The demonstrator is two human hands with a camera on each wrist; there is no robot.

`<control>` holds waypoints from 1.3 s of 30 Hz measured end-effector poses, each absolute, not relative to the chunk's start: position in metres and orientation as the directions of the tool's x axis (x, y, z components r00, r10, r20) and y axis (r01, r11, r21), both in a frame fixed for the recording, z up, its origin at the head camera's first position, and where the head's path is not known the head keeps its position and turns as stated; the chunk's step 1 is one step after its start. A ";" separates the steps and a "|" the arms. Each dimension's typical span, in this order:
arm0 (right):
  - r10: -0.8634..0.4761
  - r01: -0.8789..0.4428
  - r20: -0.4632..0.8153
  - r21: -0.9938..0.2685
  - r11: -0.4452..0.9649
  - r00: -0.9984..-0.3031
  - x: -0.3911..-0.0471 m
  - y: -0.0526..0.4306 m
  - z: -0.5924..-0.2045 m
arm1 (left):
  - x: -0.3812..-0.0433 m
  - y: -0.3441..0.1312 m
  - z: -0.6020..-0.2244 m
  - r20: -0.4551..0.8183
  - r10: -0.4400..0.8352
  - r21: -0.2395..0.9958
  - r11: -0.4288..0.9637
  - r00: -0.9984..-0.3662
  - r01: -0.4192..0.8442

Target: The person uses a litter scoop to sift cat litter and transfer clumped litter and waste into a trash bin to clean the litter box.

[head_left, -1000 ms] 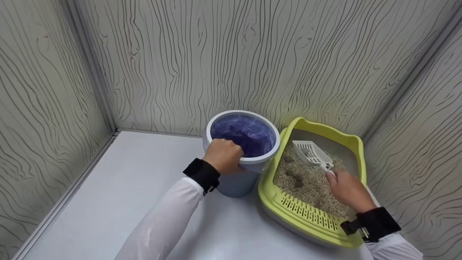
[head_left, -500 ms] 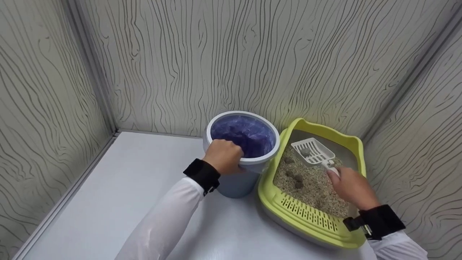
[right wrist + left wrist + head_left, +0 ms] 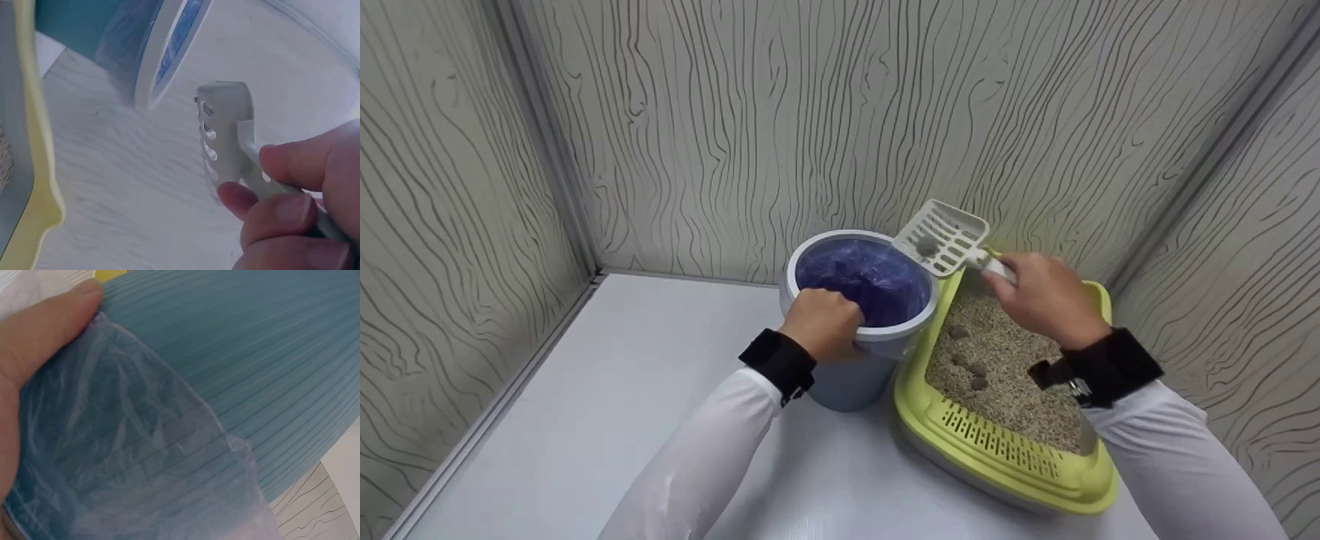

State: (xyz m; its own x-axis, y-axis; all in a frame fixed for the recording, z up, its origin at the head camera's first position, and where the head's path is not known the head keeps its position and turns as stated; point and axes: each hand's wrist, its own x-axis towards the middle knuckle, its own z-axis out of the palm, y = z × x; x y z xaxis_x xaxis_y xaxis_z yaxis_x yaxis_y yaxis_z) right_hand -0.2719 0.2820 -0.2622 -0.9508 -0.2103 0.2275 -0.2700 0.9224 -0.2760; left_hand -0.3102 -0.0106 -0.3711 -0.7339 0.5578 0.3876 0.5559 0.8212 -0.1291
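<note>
My left hand [image 3: 823, 324] grips the near rim of a blue-grey trash can [image 3: 847, 386], fingers over the edge. Its thumb [image 3: 56, 329] lies against the ribbed outer wall, where a thin translucent purple bag liner [image 3: 140, 439] folds down. In my right hand [image 3: 1046, 296] is the handle of a white slotted litter scoop [image 3: 956, 232], held between thumb and curled fingers. One greyish clump [image 3: 927, 245] sits in the scoop, whose left corner overlaps the can's right rim in the head view. Below the right hand stands a yellow-rimmed litter box [image 3: 919, 405].
Several dark clumps [image 3: 971, 367] lie on the litter [image 3: 1020, 390] in the box. The can and box stand side by side on a white table [image 3: 660, 360]. Wood-patterned walls [image 3: 750, 127] enclose the back and both sides.
The right hand has lifted the scoop with its clump out of the litter box, up and left to the can's right rim. The left hand stays on the rim.
</note>
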 end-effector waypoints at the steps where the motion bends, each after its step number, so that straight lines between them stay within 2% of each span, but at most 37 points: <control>1: -0.241 -0.307 0.269 -0.240 0.921 -0.933 -0.276 0.273 -0.264 | -0.310 -0.011 -0.371 0.389 0.558 -0.133 0.821 -0.733 0.555; 4: -0.347 -0.412 0.452 -0.051 0.910 -0.822 -0.285 0.253 -0.277 | -0.310 -0.010 -0.371 0.388 0.557 -0.133 0.823 -0.735 0.553; 8: -0.487 -0.455 0.648 0.235 0.859 -0.585 -0.295 0.240 -0.297 | -0.310 -0.010 -0.370 0.377 0.552 -0.131 0.827 -0.743 0.548; 10: -0.528 -0.459 0.685 0.307 0.834 -0.502 -0.298 0.238 -0.303 | -0.310 -0.009 -0.369 0.381 0.550 -0.131 0.828 -0.744 0.545; 12: -0.540 -0.471 0.695 0.319 0.823 -0.474 -0.298 0.238 -0.305 | -0.310 -0.009 -0.369 0.387 0.550 -0.132 0.827 -0.740 0.546; 14: -0.531 -0.485 0.689 0.288 0.826 -0.493 -0.298 0.239 -0.304 | -0.310 -0.010 -0.368 0.395 0.550 -0.131 0.827 -0.736 0.547; 20: -0.451 -0.516 0.602 0.075 0.853 -0.659 -0.293 0.243 -0.301 | -0.310 -0.012 -0.369 0.391 0.547 -0.116 0.827 -0.741 0.550; 24: -0.423 -0.517 0.549 -0.020 0.856 -0.721 -0.289 0.249 -0.296 | -0.310 -0.011 -0.370 0.386 0.549 -0.111 0.825 -0.741 0.554; 27: -0.388 -0.497 0.516 -0.086 0.864 -0.764 -0.282 0.261 -0.289 | -0.310 -0.009 -0.370 0.375 0.552 -0.108 0.824 -0.744 0.557; 31: -0.273 -0.414 0.485 -0.211 0.886 -0.831 -0.262 0.288 -0.280 | -0.310 -0.008 -0.369 0.375 0.559 -0.111 0.819 -0.740 0.563; 35: -0.153 -0.333 0.499 -0.294 0.896 -0.853 -0.246 0.320 -0.283 | -0.310 -0.009 -0.369 0.375 0.559 -0.120 0.820 -0.739 0.559; 39: -0.086 -0.262 0.487 -0.305 0.916 -0.869 -0.237 0.353 -0.293 | -0.310 -0.011 -0.371 0.370 0.558 -0.110 0.821 -0.743 0.561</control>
